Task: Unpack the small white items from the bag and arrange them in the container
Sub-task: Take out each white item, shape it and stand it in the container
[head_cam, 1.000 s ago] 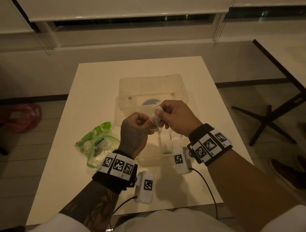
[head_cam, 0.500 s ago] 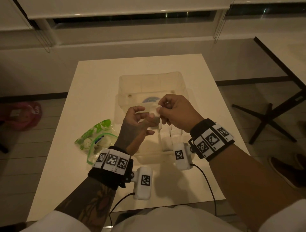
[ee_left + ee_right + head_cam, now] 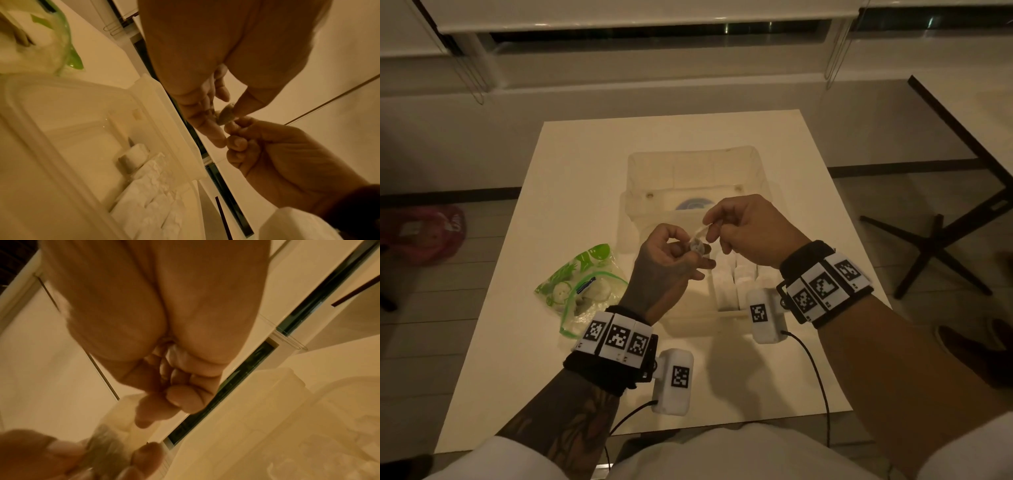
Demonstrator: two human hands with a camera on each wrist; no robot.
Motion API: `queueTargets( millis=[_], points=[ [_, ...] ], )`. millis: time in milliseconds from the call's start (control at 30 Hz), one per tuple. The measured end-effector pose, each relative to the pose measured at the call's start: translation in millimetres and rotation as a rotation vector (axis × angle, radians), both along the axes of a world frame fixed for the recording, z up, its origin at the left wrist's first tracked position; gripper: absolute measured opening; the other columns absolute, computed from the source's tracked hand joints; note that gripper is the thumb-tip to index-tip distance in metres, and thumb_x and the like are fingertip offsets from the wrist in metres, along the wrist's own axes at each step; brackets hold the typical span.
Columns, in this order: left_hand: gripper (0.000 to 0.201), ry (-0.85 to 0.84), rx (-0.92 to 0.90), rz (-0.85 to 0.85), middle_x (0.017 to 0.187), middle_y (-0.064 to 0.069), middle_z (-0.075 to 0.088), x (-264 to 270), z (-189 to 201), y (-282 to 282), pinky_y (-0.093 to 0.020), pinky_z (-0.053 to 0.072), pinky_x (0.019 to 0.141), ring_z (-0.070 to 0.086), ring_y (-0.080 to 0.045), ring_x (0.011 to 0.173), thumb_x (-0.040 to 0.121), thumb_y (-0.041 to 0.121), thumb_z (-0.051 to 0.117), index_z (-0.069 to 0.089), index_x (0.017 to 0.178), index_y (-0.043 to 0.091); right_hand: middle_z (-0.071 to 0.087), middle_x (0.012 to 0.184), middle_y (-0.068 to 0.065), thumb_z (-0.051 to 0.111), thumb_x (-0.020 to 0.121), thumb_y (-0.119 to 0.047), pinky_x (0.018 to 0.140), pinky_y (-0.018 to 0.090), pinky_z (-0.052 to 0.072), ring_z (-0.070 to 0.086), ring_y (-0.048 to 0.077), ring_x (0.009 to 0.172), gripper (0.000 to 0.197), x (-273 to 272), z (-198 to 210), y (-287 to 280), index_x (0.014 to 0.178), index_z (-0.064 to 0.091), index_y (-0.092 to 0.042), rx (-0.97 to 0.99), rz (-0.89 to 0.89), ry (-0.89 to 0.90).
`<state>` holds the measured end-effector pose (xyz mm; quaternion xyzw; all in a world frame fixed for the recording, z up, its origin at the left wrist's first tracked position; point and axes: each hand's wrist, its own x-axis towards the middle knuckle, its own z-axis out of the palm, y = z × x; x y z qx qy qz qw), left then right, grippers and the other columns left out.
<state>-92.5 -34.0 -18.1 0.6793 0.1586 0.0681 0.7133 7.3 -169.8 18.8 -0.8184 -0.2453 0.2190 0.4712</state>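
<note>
Both hands are raised over the near half of the clear plastic container (image 3: pixel 635 164). My left hand (image 3: pixel 671 253) pinches a small white round item (image 3: pixel 697 246) between thumb and fingers; the left wrist view shows the same item (image 3: pixel 225 112). My right hand (image 3: pixel 743 228) pinches a strip of clear wrapper (image 3: pixel 702 230) that runs off the item. Several white items (image 3: pixel 736 284) lie in rows in the container's near right part; they show again as white rows (image 3: pixel 148 191). The green-printed zip bag (image 3: pixel 582 284) lies open on the table to the left, with white items inside.
The white table (image 3: pixel 571 192) ends close to my body. A blue round thing (image 3: pixel 693 205) shows through the container's floor. A black-legged table (image 3: pixel 941 240) stands to the right and a red bag (image 3: pixel 424 233) lies on the floor at left.
My hands have drawn slightly apart. The right hand has pulled the clear wrapper up and away from the item, which stays in the left hand's pinch.
</note>
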Motion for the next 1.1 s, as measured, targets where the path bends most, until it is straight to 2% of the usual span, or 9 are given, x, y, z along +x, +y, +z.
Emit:
queueTargets(
  millis=[67, 133, 200, 300, 467, 667, 867, 967, 1100],
  points=[
    [0.017, -0.001, -0.018, 0.008, 0.09, -0.015, 0.073, -1, 0, 0, -0.036, 0.056, 0.065, 0.073, -0.029, 0.078, 0.091, 0.0, 0.059, 0.048, 0.097, 0.011, 0.069, 0.076, -0.003, 0.063, 0.09, -0.009, 0.059, 0.015, 0.05, 0.058, 0.0, 0.056, 0.01, 1, -1, -1, 0.094, 0.07, -0.014, -0.032, 0.035, -0.071],
    [0.019, -0.005, -0.021, 0.01, 0.09, -0.015, 0.073, -2, -2, 0, -0.036, 0.055, 0.065, 0.073, -0.03, 0.078, 0.092, 0.0, 0.057, 0.047, 0.097, 0.015, 0.065, 0.076, -0.011, 0.065, 0.091, -0.017, 0.061, 0.012, 0.048, 0.057, -0.003, 0.06, 0.006, 3, -2, 0, 0.09, 0.07, -0.02, -0.041, 0.035, -0.132],
    [0.02, -0.022, -0.008, 0.01, 0.089, -0.014, 0.073, -2, -3, -1, -0.036, 0.053, 0.064, 0.072, -0.03, 0.077, 0.092, -0.001, 0.054, 0.047, 0.096, 0.017, 0.063, 0.079, -0.015, 0.064, 0.091, -0.02, 0.065, 0.015, 0.047, 0.056, -0.001, 0.065, 0.007, 4, -3, 1, 0.088, 0.069, -0.022, -0.05, 0.021, -0.169],
    [0.023, -0.056, 0.023, 0.012, 0.088, -0.015, 0.072, -2, -3, -1, -0.035, 0.054, 0.062, 0.072, -0.03, 0.073, 0.093, -0.004, 0.049, 0.047, 0.095, 0.018, 0.061, 0.08, -0.015, 0.062, 0.092, -0.021, 0.068, 0.021, 0.047, 0.056, 0.004, 0.069, 0.007, 5, -6, 4, 0.087, 0.067, -0.021, -0.067, 0.004, -0.172],
    [0.016, -0.08, 0.038, 0.04, 0.087, -0.017, 0.072, -1, -3, -2, -0.037, 0.056, 0.063, 0.072, -0.03, 0.075, 0.092, -0.006, 0.05, 0.051, 0.093, 0.009, 0.059, 0.076, -0.015, 0.06, 0.093, -0.019, 0.064, 0.016, 0.043, 0.056, 0.002, 0.066, 0.008, 6, -3, 6, 0.087, 0.065, -0.019, -0.065, 0.01, -0.169],
    [0.017, -0.071, -0.003, 0.079, 0.08, -0.01, 0.074, 1, -4, -3, -0.034, 0.058, 0.062, 0.074, -0.027, 0.076, 0.091, -0.007, 0.051, 0.051, 0.093, 0.01, 0.06, 0.073, -0.012, 0.06, 0.093, -0.016, 0.056, 0.008, 0.043, 0.054, -0.004, 0.058, 0.01, 6, -3, 7, 0.089, 0.067, -0.01, -0.041, 0.003, -0.154],
    [0.016, -0.076, 0.027, 0.067, 0.081, -0.01, 0.073, 3, -3, -1, -0.033, 0.058, 0.062, 0.073, -0.024, 0.076, 0.09, -0.007, 0.053, 0.058, 0.09, 0.008, 0.059, 0.072, -0.012, 0.06, 0.093, -0.016, 0.058, 0.012, 0.044, 0.054, 0.001, 0.061, 0.01, 4, -3, 9, 0.088, 0.067, -0.011, -0.051, 0.015, -0.144],
    [0.013, -0.063, 0.058, 0.075, 0.087, -0.011, 0.073, 2, -5, 2, -0.03, 0.058, 0.063, 0.072, -0.023, 0.08, 0.09, -0.001, 0.057, 0.063, 0.098, 0.008, 0.059, 0.075, -0.013, 0.061, 0.093, -0.018, 0.064, 0.017, 0.043, 0.055, 0.004, 0.067, 0.009, 4, 0, 9, 0.085, 0.065, -0.018, -0.082, 0.058, -0.137],
    [0.012, 0.034, 0.081, 0.08, 0.094, -0.005, 0.073, 6, -9, 6, -0.033, 0.058, 0.069, 0.07, -0.022, 0.089, 0.092, 0.021, 0.061, 0.068, 0.101, 0.016, 0.06, 0.077, -0.008, 0.059, 0.094, -0.021, 0.064, 0.017, 0.042, 0.052, 0.003, 0.067, 0.009, 8, 6, 9, 0.087, 0.065, -0.018, -0.136, 0.127, -0.151]
  ],
)
